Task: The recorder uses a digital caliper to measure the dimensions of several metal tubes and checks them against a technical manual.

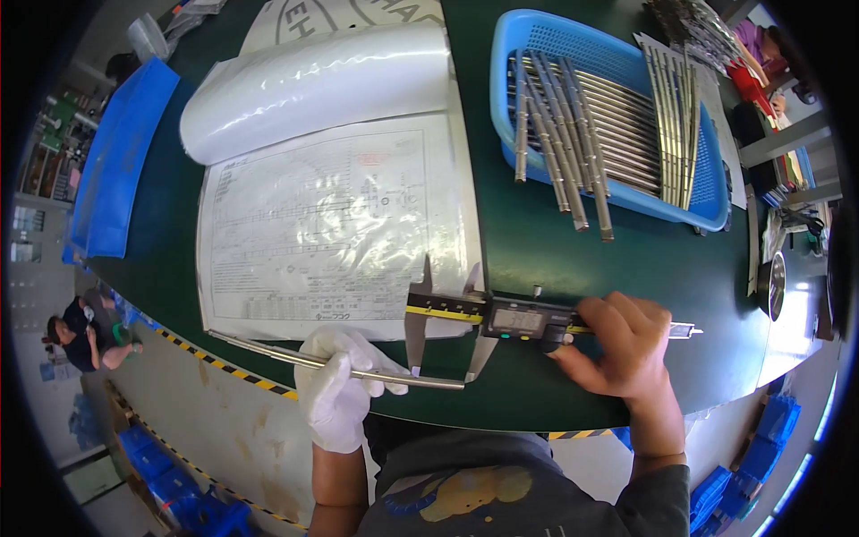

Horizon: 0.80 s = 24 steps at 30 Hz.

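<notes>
Hands: left (338,394) grips rod (394,376); right (617,345) caliper (501,318) | green table (555,242)

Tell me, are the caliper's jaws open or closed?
Open: the digital caliper shows a wide gap between its jaws, spanning the metal rod end.

Thin silver metal rod (358,367), long and straight, held near-horizontal over the near edge of the dark green counter (537,242); left end sticks out past the edge, right end sits between the caliper's lower jaws. Digital caliper (528,319): steel jaws open, dark slider with grey display, yellow-marked beam lying level, depth bar poking out right.
</notes>
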Available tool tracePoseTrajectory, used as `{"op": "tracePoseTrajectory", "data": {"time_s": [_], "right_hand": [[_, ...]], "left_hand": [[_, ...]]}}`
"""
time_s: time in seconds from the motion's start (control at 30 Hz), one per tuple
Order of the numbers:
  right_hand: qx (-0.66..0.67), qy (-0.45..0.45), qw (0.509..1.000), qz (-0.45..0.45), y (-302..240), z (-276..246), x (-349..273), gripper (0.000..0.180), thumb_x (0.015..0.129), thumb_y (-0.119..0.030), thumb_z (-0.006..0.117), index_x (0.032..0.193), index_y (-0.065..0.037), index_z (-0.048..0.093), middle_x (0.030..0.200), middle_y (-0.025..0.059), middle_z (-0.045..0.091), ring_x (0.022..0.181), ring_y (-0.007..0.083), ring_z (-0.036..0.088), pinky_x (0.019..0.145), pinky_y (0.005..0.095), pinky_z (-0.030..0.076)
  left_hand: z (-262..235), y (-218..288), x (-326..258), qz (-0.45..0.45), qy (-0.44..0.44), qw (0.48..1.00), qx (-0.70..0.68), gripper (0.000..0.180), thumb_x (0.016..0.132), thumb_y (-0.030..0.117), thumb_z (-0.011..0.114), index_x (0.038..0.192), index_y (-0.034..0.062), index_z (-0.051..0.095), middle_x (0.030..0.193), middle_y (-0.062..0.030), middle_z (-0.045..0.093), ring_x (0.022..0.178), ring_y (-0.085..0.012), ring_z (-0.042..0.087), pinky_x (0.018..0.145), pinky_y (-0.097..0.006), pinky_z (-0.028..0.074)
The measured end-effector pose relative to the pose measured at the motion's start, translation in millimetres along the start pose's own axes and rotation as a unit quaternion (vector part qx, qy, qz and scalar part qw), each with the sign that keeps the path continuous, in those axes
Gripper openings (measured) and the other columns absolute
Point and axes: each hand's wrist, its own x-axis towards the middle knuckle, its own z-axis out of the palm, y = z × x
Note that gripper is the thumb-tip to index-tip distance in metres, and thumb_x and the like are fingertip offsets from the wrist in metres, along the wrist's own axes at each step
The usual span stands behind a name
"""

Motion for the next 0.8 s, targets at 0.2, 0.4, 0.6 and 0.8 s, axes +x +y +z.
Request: {"op": "tracePoseTrajectory", "data": {"time_s": [0.2, 0.4, 0.6, 0.8], "right_hand": [[-0.001, -0.005, 1.000, 0.006, -0.4, -1.8, -1.9, 0.037, 0.069, -0.038, 0.071, 0.076, -0.005, 0.058, 0.057, 0.0031, 0.047, 0.043, 0.0200, 0.048, 0.041, 0.0307, 0.037], [-0.005, -0.003, 1.000, 0.004, 0.5, -2.9, -1.8, 0.035, 0.068, -0.038, 0.070, 0.077, -0.006, 0.058, 0.058, 0.0017, 0.047, 0.043, 0.0189, 0.049, 0.040, 0.0299, 0.038], [-0.005, -0.009, 1.000, 0.002, 0.4, -3.5, 0.1, 0.034, 0.068, -0.037, 0.070, 0.077, -0.006, 0.058, 0.058, 0.0017, 0.047, 0.044, 0.0187, 0.049, 0.040, 0.0302, 0.038], [-0.001, -0.003, 1.000, -0.005, 2.2, -0.1, 0.7, 0.035, 0.068, -0.037, 0.070, 0.076, -0.006, 0.058, 0.058, 0.0022, 0.046, 0.043, 0.0196, 0.048, 0.040, 0.0305, 0.038]], "left_hand": [[0.9, 2.4, -0.8, 0.001, -0.017, 1.000, -0.015, 0.022, 0.093, 0.020, 0.041, 0.083, 0.0018, 0.046, 0.061, -0.0089, 0.044, 0.052, -0.0262, 0.053, 0.057, -0.040, 0.050], [-1.9, -1.6, 1.3, 0.005, -0.039, 0.999, -0.016, 0.023, 0.093, 0.021, 0.039, 0.083, 0.0018, 0.046, 0.062, -0.0091, 0.043, 0.051, -0.0252, 0.051, 0.055, -0.038, 0.048], [2.6, -0.1, 0.0, 0.007, -0.007, 1.000, -0.015, 0.023, 0.093, 0.021, 0.039, 0.083, 0.0016, 0.046, 0.061, -0.0089, 0.043, 0.050, -0.0246, 0.050, 0.054, -0.038, 0.047], [3.2, 1.7, 1.1, 0.018, -0.011, 1.000, -0.003, 0.023, 0.092, 0.021, 0.040, 0.081, 0.0014, 0.047, 0.061, -0.0090, 0.044, 0.049, -0.0243, 0.050, 0.052, -0.037, 0.047]]}}
